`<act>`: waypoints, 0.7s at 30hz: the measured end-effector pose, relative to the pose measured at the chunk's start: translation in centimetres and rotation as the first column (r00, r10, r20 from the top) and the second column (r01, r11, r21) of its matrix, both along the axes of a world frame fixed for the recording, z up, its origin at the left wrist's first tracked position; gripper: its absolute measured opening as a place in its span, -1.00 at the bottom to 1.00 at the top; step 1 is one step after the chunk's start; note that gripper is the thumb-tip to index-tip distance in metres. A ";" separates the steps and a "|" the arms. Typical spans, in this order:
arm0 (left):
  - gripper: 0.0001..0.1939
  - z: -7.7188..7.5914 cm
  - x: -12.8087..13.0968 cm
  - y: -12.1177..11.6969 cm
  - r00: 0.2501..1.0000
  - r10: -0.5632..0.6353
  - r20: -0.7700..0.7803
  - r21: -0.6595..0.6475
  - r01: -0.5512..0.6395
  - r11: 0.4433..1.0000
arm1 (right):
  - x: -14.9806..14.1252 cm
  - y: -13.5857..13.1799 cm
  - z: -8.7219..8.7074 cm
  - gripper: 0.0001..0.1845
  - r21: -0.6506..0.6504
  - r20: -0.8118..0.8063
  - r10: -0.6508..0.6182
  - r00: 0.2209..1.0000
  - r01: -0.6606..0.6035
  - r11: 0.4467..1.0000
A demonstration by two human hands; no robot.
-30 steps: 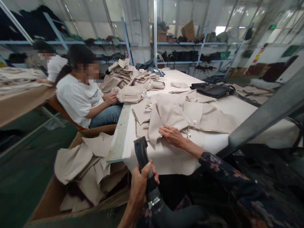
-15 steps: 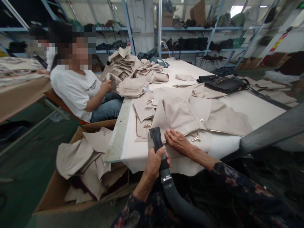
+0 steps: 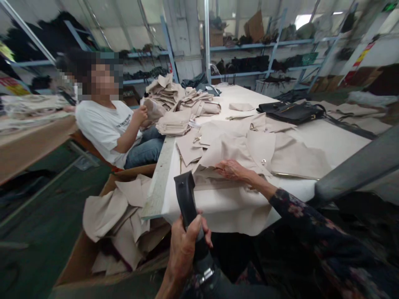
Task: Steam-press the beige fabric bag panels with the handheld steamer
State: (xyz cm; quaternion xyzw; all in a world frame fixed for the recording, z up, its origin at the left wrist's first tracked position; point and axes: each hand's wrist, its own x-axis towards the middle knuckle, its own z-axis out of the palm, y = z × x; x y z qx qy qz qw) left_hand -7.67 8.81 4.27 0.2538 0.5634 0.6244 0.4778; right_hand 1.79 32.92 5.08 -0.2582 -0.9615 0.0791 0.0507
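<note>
L hand (image 3: 185, 245) grip clenched on nozzle (image 3: 186, 199), off tabletop (image 3: 218, 203) edge; R hand (image 3: 232, 169), grip released, flat on beige panel (image 3: 230, 151).

hose (image 3: 215, 286) cut off below, face blurred

Matt beige cloth pieces (image 3: 237, 151), black plastic nozzle (image 3: 186, 197)

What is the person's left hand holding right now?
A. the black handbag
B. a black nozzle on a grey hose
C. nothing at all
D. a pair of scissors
B: the left hand is wrapped around the black nozzle on a grey hose, held up in front of the table edge, while the right hand rests on the beige fabric pieces; the black handbag lies untouched farther back.
</note>
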 end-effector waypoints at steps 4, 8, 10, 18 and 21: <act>-0.58 -0.5 0.3 -0.7 0.995 -0.003 0.097 0.063 -0.003 0.998 | -1.1 -0.3 0.8 -0.70 -0.059 -0.057 0.070 0.996 -0.074 0.996; -0.60 -1.5 0.2 0.8 0.987 -0.047 0.151 0.123 0.028 0.992 | -0.7 -1.4 0.5 -0.67 -0.112 -0.109 0.110 0.988 -0.122 0.986; -0.60 -1.8 -0.1 2.3 0.985 -0.058 0.161 0.149 0.033 0.988 | -0.3 -1.6 0.2 -0.67 -0.134 -0.133 0.119 0.984 -0.137 0.981; -0.60 -1.6 -0.2 4.2 0.975 -0.131 0.180 0.216 0.090 0.972 | -0.1 -2.1 -0.4 -0.69 -0.168 -0.183 0.109 0.977 -0.140 0.976; -0.60 -1.1 -0.3 3.9 0.976 -0.126 0.175 0.229 0.085 0.970 | 0.0 -3.2 -0.6 -0.73 -0.183 -0.210 0.126 0.970 -0.165 0.969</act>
